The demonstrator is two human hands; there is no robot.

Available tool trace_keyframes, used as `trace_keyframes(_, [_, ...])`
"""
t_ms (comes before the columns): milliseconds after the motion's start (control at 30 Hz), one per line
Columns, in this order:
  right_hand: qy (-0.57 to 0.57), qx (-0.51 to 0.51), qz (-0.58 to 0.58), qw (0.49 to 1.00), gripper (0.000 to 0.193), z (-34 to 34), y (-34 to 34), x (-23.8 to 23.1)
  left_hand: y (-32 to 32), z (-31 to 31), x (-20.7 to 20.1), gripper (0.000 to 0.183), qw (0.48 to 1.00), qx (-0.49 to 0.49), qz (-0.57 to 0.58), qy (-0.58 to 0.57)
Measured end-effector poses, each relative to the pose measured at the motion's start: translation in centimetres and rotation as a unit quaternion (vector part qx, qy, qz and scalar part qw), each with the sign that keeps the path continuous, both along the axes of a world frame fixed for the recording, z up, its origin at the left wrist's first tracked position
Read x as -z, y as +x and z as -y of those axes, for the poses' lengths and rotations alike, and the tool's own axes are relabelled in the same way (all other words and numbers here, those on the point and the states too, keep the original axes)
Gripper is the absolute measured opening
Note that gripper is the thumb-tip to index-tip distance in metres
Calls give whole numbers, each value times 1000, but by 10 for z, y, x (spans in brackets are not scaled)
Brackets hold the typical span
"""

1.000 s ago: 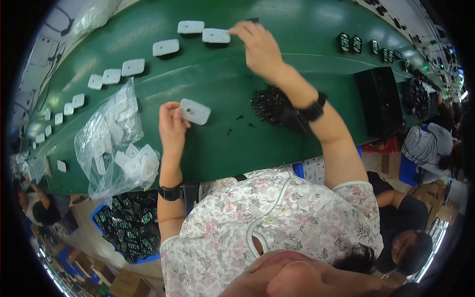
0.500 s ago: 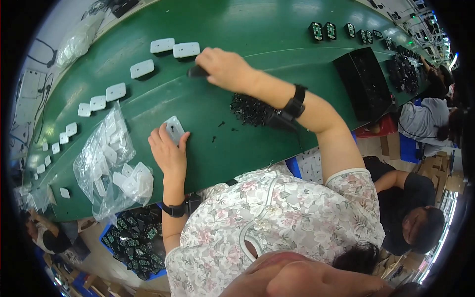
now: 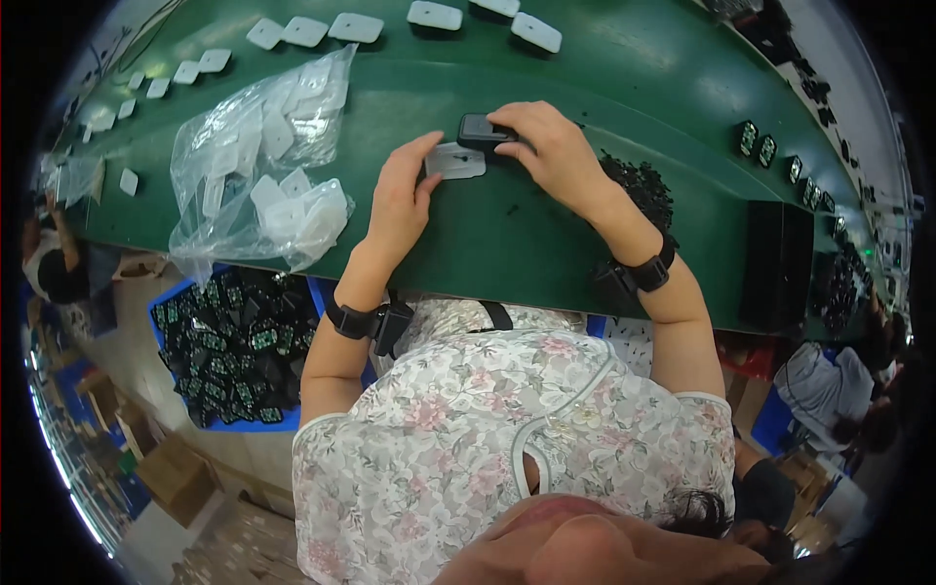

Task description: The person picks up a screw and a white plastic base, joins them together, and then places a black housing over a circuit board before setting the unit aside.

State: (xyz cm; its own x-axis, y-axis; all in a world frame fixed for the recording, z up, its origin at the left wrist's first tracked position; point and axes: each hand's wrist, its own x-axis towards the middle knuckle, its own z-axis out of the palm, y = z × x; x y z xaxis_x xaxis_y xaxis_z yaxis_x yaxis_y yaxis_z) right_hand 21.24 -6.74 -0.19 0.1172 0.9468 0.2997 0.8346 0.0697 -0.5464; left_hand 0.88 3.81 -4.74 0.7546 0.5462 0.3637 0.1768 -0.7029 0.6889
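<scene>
My left hand [image 3: 398, 200] has its thumb and fingers around the left end of a white plastic cover [image 3: 458, 168], which lies on the green table with a small dark piece on it. My right hand [image 3: 558, 154] grips a small black rectangular case [image 3: 478, 127] by its right end. The case is just beyond the cover, partly over its far edge. A heap of small black parts [image 3: 643, 190] lies to the right of my right hand, partly hidden by that forearm.
More white covers [image 3: 434, 15] are lined up along the far side. A clear plastic bag [image 3: 258, 136] with white covers lies at left. Below the table edge stands a blue bin [image 3: 283, 419] of black circuit-board cases. A black box [image 3: 775, 258] stands at right.
My right hand has brought the black case back from the far row to the white cover. My left hand stays at the cover. The view has shifted, and the far cover row now includes another piece.
</scene>
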Motion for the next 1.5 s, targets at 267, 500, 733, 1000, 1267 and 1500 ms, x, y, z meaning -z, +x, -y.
trace_keyframes(267, [-1,-103,26,994,35,-14,-27,7,-14,0,-4,46,995,15,32,-97])
trace_keyframes(500, [42,-90,138,985,38,-6,-33,7,-18,5,-6,53,998,18,-22,64])
trace_keyframes(733, [-29,-87,-16,996,35,-12,-21,8,-9,12,-9,58,991,0,-52,126])
trace_keyframes(1000, [-39,19,-575,817,39,-10,-1,-4,37,6,-24,28,950,-70,57,-298])
trace_keyframes(1267, [49,137,-327,934,24,-18,81,-12,46,24,-38,46,939,-3,122,-322])
trace_keyframes(1500, [-96,145,-199,965,26,-17,195,22,-124,22,-48,31,931,-289,224,-16])
